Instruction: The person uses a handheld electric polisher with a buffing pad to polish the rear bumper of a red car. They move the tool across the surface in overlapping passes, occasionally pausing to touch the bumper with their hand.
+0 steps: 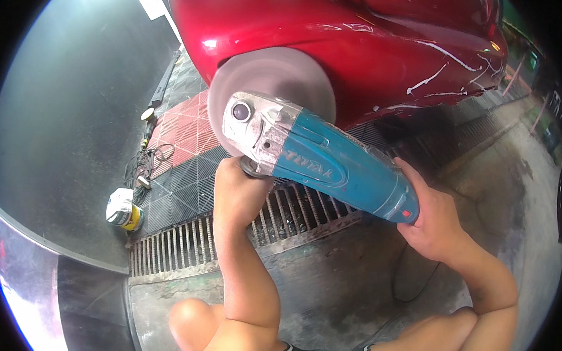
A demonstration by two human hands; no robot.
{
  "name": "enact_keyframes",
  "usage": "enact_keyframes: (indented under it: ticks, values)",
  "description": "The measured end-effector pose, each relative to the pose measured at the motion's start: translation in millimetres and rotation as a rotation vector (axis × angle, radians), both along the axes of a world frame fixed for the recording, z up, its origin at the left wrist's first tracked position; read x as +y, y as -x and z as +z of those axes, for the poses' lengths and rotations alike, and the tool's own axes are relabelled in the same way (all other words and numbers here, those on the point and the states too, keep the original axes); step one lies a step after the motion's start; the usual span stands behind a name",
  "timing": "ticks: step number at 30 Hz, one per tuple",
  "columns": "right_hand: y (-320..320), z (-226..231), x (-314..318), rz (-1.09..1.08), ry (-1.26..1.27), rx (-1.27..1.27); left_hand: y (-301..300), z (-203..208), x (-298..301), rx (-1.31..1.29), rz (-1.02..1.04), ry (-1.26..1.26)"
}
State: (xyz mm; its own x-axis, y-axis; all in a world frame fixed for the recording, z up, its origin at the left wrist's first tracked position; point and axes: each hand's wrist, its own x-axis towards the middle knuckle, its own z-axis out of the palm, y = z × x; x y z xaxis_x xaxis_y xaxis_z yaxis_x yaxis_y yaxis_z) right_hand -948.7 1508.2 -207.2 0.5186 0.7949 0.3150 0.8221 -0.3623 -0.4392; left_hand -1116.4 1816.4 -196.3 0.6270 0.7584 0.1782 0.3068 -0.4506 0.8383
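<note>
A blue and silver power polisher (332, 162) is held in both hands against a red car body (337, 33). Its round grey pad (266, 74) is blurred and pressed to the lower panel. My left hand (239, 189) is closed around the side handle under the metal head. My right hand (433, 220) grips the rear of the blue body. White scratches (439, 72) mark the red panel to the right of the pad. My knees show at the bottom edge.
A metal drain grate (241, 233) runs across the concrete floor below the tool. Red and grey floor tiles (185, 134) lie under the car. A white and yellow container (124, 210) and a tangle of cable (146, 163) sit at left.
</note>
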Motion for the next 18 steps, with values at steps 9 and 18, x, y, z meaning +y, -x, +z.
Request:
enact_keyframes:
  ticks: [9, 18]
  values:
    - [18.0, 61.7, -34.6, 0.024, 0.245, -0.121, -12.9, -55.2, -26.1, -0.085, -0.105, 0.284]
    - [80.9, 145.3, -19.4, -0.055, 0.538, -0.31, -44.9, -69.4, -17.4, -0.41, -0.295, 0.579]
